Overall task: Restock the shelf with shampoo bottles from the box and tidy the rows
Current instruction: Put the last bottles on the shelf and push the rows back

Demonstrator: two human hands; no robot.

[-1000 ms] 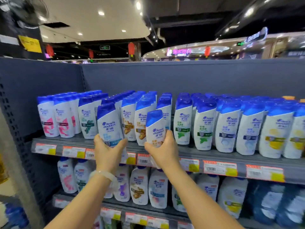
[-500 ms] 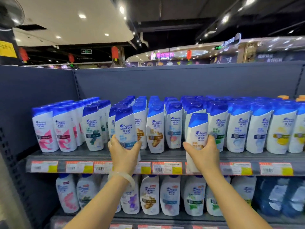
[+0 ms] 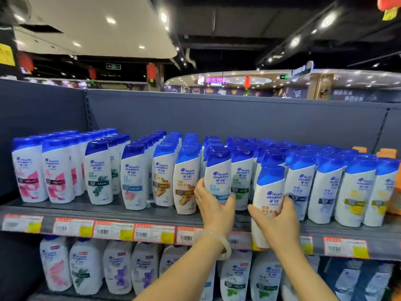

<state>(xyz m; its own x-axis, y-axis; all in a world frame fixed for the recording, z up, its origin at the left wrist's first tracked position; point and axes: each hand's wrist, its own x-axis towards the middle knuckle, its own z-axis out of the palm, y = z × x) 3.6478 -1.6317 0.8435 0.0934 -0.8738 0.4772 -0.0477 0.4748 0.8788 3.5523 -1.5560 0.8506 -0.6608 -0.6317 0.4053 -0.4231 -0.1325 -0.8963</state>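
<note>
1. The shelf [image 3: 130, 210] is the landmark: a grey ledge with a strip of price tags [image 3: 112, 230] along its front edge, carrying rows of white shampoo bottles with blue caps.
2. At the shelf's left end stand pink-label bottles [image 3: 30, 172], upright, two rows side by side.
3. Just right of them is a green-label bottle [image 3: 98, 172], then a bottle with a blue band [image 3: 133, 177], then two rows of ginger-label bottles [image 3: 186, 181], all upright at the shelf's front.
4. The left hand [image 3: 213, 205], with a pale bangle [image 3: 223, 246] on its wrist, is just right of the ginger rows. Its fingers and thumb are curled round the lower part of a blue-label bottle [image 3: 218, 172], which stands upright above the shelf's front part; whether its base touches the ledge is hidden by the hand.
5. The right hand [image 3: 276, 221] is just beside the left, in front of the shelf edge. It grips an orange-label bottle [image 3: 268, 192] round its lower half, upright, held forward of the rows with its base hanging below the tag strip.
6. Right of that bottle the shelf holds more rows, first blue-label ones [image 3: 299, 183], then yellow-label bottles [image 3: 355, 192] near the right end.
7. An orange item [image 3: 388, 153] shows behind the far-right rows; too blurred to identify.
8. Below the shelf, a lower shelf carries larger white bottles [image 3: 118, 270].
</note>
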